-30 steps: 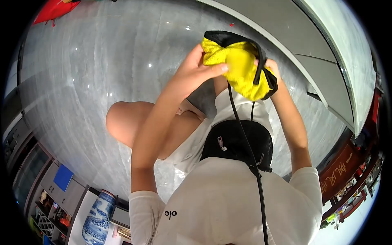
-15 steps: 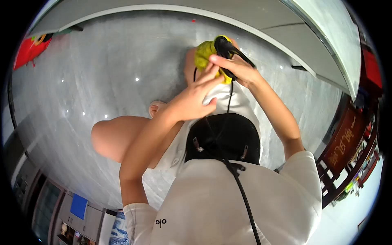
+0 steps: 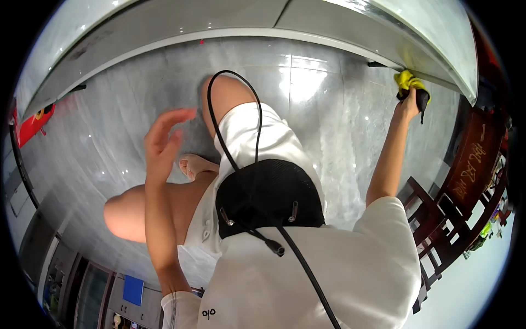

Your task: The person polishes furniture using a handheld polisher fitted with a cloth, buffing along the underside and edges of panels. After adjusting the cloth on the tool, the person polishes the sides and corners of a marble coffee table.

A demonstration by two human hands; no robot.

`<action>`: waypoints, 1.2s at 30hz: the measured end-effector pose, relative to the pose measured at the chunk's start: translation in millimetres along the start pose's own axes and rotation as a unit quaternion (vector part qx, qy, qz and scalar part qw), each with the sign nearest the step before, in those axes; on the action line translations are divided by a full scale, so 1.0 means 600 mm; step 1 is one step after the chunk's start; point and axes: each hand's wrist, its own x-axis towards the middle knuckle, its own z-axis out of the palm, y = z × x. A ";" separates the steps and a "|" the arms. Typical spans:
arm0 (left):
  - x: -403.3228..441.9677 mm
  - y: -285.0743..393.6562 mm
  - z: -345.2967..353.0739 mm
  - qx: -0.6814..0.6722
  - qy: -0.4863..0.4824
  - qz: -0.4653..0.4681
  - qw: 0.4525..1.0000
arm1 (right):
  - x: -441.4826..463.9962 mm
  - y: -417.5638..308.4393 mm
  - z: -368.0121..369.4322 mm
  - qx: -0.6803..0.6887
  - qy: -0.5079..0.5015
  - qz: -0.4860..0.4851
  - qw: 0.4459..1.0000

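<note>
My right hand (image 3: 409,105), at the end of an outstretched arm, grips a soft yellow and black item (image 3: 410,82) close to the white furniture's lower edge. A short black end dangles from the item; its kind I cannot make out. My left hand (image 3: 163,143) is raised over the floor beside my left thigh, slightly blurred, holding nothing, with thumb and fingers apart. A black pouch (image 3: 268,197) with two zip pulls lies across my waist. From it a black cable (image 3: 212,112) loops up over my white shorts.
Long white furniture (image 3: 219,46) curves across the front, above a glossy grey floor (image 3: 323,126). Dark red wooden furniture (image 3: 466,159) stands at the right. A red object (image 3: 35,125) is at the far left. Grey cabinets with a blue sheet (image 3: 133,290) are at lower left.
My right hand has carried the yellow and black item away from my lap, far to the right. My left hand has come off it and moved left. The view has shifted too.
</note>
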 end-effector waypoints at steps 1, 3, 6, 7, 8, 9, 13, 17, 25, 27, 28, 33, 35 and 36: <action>-0.001 -0.005 0.002 0.006 -0.004 0.000 1.000 | 0.039 0.036 0.001 -0.012 0.028 -0.066 0.997; -0.010 -0.022 -0.001 0.018 0.047 -0.037 0.998 | 0.052 0.062 0.003 -0.007 0.048 -0.148 0.988; -0.023 -0.033 -0.002 0.029 0.103 -0.066 0.992 | 0.039 0.074 0.011 0.049 0.016 -0.152 0.987; -0.024 -0.033 -0.001 0.033 0.097 -0.069 0.992 | 0.027 0.069 0.024 0.043 0.054 -0.113 0.991; -0.023 -0.032 0.002 0.027 0.117 -0.064 0.991 | 0.017 0.060 0.042 0.037 0.084 -0.093 0.991; -0.020 -0.034 0.006 0.019 0.137 -0.057 0.989 | 0.003 0.066 0.056 0.055 0.105 -0.081 0.990; -0.030 -0.044 0.023 0.011 0.158 -0.048 0.986 | -0.026 0.083 0.068 -0.021 0.045 -0.138 0.989; -0.035 -0.043 0.025 0.011 0.138 -0.068 0.988 | -0.056 0.070 0.069 -0.254 0.018 -0.266 0.930; -0.002 -0.030 0.031 0.042 0.116 -0.082 0.989 | -0.111 0.027 0.011 -0.273 -0.298 -0.022 0.915; -0.011 -0.021 0.023 0.051 0.140 -0.080 0.986 | -0.113 0.048 -0.004 -0.148 -0.134 0.110 0.974; -0.015 -0.017 0.018 0.063 0.159 -0.081 0.982 | -0.108 0.046 -0.007 -0.104 -0.074 0.078 0.989; -0.014 -0.032 0.010 0.043 0.219 -0.091 0.971 | -0.033 0.005 -0.019 -0.242 -0.086 -0.201 0.945; -0.014 -0.036 0.013 0.037 0.231 -0.104 0.967 | -0.003 0.025 -0.015 -0.377 -0.139 -0.289 0.869; -0.014 -0.034 0.015 0.059 0.212 -0.105 0.970 | -0.008 0.028 -0.003 -0.371 -0.137 -0.284 0.874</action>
